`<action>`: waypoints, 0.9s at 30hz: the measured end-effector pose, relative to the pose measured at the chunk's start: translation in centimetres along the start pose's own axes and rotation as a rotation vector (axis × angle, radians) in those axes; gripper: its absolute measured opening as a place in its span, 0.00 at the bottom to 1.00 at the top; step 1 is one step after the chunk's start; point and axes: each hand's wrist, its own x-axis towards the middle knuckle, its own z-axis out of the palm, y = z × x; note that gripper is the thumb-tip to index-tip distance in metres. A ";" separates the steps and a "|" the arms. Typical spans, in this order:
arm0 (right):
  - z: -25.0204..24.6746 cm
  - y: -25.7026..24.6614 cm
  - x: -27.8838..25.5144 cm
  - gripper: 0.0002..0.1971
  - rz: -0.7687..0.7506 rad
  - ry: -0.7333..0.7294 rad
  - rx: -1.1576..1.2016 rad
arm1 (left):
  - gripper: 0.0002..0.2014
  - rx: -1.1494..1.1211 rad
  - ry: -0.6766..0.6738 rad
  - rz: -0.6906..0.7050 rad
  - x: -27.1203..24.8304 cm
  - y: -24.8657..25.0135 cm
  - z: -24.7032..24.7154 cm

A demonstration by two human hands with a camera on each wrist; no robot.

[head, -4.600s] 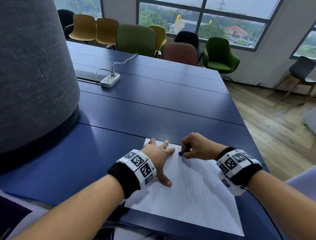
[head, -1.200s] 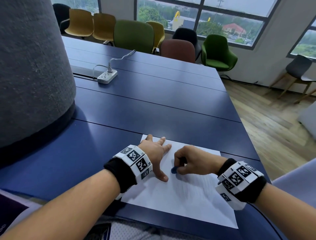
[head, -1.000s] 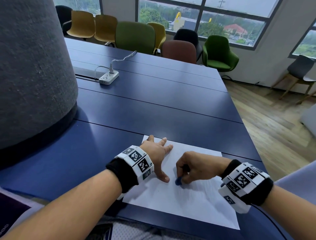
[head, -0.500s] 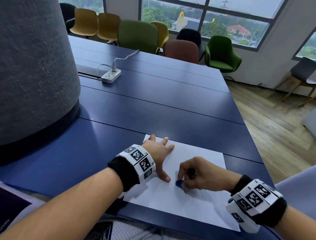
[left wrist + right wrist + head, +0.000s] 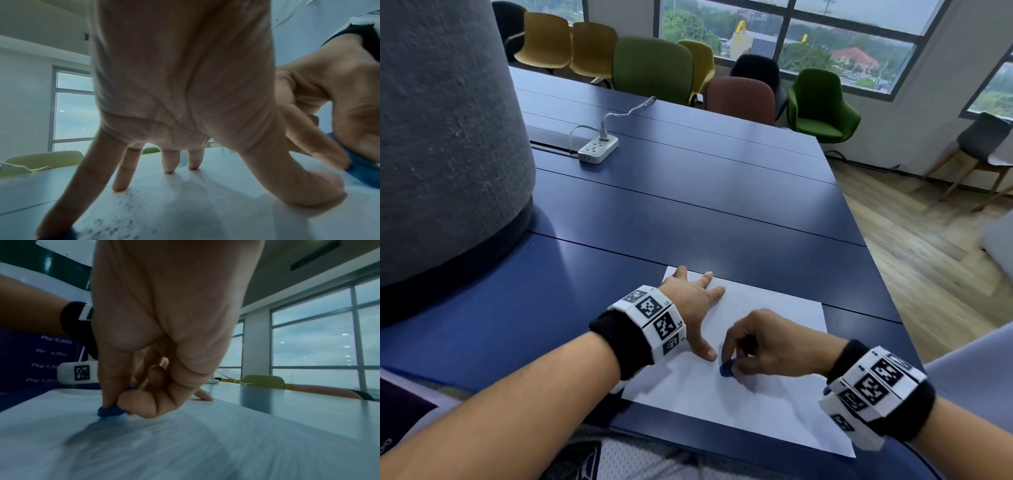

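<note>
A white sheet of paper (image 5: 767, 404) lies on the dark blue table (image 5: 688, 212) near its front edge. My left hand (image 5: 693, 305) rests flat on the sheet's upper left part, fingers spread and straight; in the left wrist view the fingertips (image 5: 120, 186) press the paper (image 5: 185, 211). My right hand (image 5: 760, 342) pinches a small blue eraser (image 5: 726, 370) and holds it against the paper just right of my left thumb. In the right wrist view the blue eraser (image 5: 111, 411) sits under the pinching fingers, touching the paper (image 5: 185, 443). Dark crumbs speckle the sheet.
A big grey felt-covered column (image 5: 441, 137) stands on the table at the left. A white power strip (image 5: 598, 149) with its cable lies at the far left. Coloured chairs (image 5: 654, 68) line the far edge below the windows. The wooden floor (image 5: 928, 257) is at the right.
My right hand with the eraser has slid from the sheet's top towards me, down to beside my left thumb. The left hand has stayed put on the paper.
</note>
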 end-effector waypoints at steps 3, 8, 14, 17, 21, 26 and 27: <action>0.3 0.0 -0.5 0.08 -0.016 -0.058 0.047 | 0.61 -0.008 -0.003 -0.004 0.0 0.0 0.0; 0.0 0.8 -0.3 0.08 0.028 0.008 0.066 | 0.61 -0.014 0.007 -0.002 0.0 0.0 0.1; -0.5 1.1 -0.8 0.07 0.064 -0.084 0.119 | 0.61 -0.019 0.007 -0.008 0.1 0.0 0.2; -1.6 1.7 0.5 0.06 0.065 0.030 0.036 | 0.61 -0.016 0.007 -0.007 0.1 -0.1 0.2; -2.3 2.8 1.5 0.02 0.073 0.221 0.002 | 0.60 -0.018 0.013 -0.006 0.1 0.1 0.2; -2.9 2.6 1.4 0.06 0.092 -0.009 0.058 | 0.60 -0.010 0.019 0.000 0.1 0.0 0.1; -3.1 2.8 1.9 0.05 0.097 0.082 0.035 | 0.60 -0.010 0.017 0.002 0.1 0.0 0.1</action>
